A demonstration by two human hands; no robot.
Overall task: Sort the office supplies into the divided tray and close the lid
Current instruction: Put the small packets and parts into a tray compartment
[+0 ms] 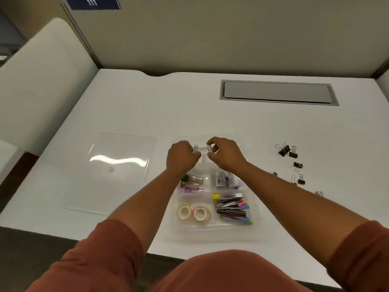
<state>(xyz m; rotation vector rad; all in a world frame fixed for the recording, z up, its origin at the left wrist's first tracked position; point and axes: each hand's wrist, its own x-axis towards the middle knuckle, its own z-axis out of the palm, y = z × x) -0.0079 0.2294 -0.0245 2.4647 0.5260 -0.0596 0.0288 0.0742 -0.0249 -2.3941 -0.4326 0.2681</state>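
1. Clear divided tray [251,232] sits on the white table [147,106] right in front of me, lid off.
2. Far compartment of the tray: both my hands are over it. My left hand [182,158] is curled round a small white labelled piece [195,148], poking out by the thumb. My right hand [225,154] pinches another small white piece [209,149] betw. thumb & fingers. Can't tell what the pieces are, too small. The two hands are near each other, not touching.
3. Mid-left compartment: small bits, green, pink, purple [190,187], partly under my left wrist.
4. Mid-right compartment: small boxes w/ barcode labels [221,180].
5. Near-left compartment: two rolls of clear tape [193,213], side by side.
6. Near-right compartment: pile of staplers [231,209] or similar metal tools w/ yellow, pink, blue ends.
7. Left of tray: clear lid [109,171] flat on the table, apart from the tray, light glaring off it.
8. Right of tray, well apart: black binder clips [291,163] scattered loose on the table.
9. Farther back on the right: grey cable hatch [277,92] set into the table.
10. My rust-coloured sleeves [101,258] are pushed up the forearms.
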